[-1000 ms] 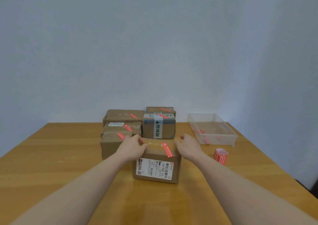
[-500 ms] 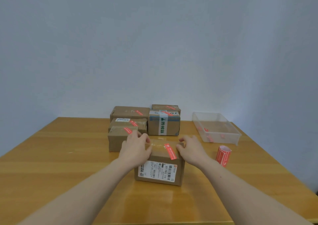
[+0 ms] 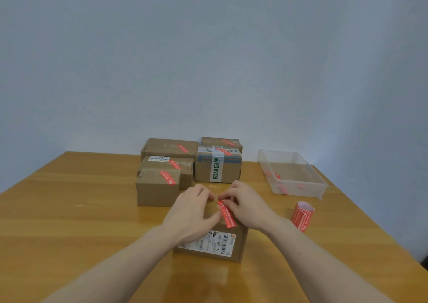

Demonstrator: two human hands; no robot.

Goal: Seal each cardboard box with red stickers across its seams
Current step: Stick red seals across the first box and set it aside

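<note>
At lower centre, my left hand lies flat on the brown cardboard box while my right hand pinches its red rectangular sticker.

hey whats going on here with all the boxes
A person is sealing cardboard boxes with red stickers. Both hands work on the nearest box: the left hand rests on its top and the right hand pinches the far end of a red sticker laid across it. Five stickered boxes sit behind; a sticker roll stands to the right.
</note>
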